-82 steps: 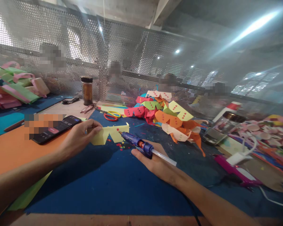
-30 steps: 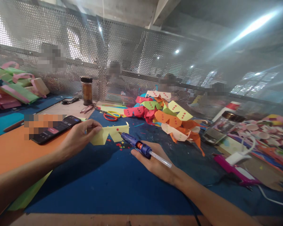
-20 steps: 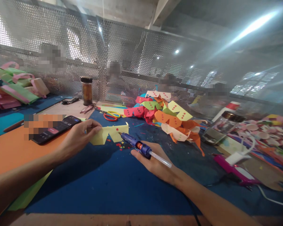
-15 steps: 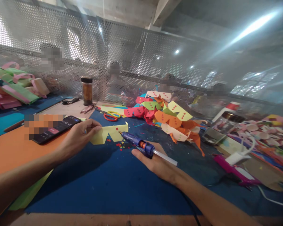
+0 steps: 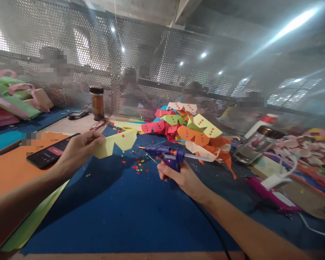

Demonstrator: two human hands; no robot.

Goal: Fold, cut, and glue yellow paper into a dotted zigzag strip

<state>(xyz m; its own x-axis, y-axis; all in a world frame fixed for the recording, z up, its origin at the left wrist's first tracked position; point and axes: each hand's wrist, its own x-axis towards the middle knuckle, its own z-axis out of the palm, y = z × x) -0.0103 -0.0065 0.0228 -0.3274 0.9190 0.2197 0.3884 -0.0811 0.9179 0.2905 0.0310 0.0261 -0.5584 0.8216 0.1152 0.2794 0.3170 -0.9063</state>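
Pinched in my left hand (image 5: 82,150) is a notched pale yellow paper cutout (image 5: 117,142) with a small red square on it. It is held up above the blue tabletop (image 5: 130,216). My right hand (image 5: 178,177) is wrapped round the handle of a blue glue gun (image 5: 166,153); a clear glue stick (image 5: 197,157) pokes from its back. The gun's nozzle points left, just apart from the cutout. Tiny red and yellow paper squares (image 5: 138,168) lie scattered below. Behind the gun rises a pile of colourful paper cutouts (image 5: 193,135) dotted with small squares.
A phone (image 5: 47,155) lies on orange paper (image 5: 5,177) at the left. Scissors (image 5: 128,129) and a brown jar (image 5: 98,104) stand further back. To the right are a glass jar (image 5: 251,148) and a magenta power strip (image 5: 273,195). A perforated metal screen (image 5: 151,61) runs behind.
My left hand has moved left with the yellow cutout, lifting and tilting it. The glue gun has drawn away from the paper and turned more level, its handle now in view.
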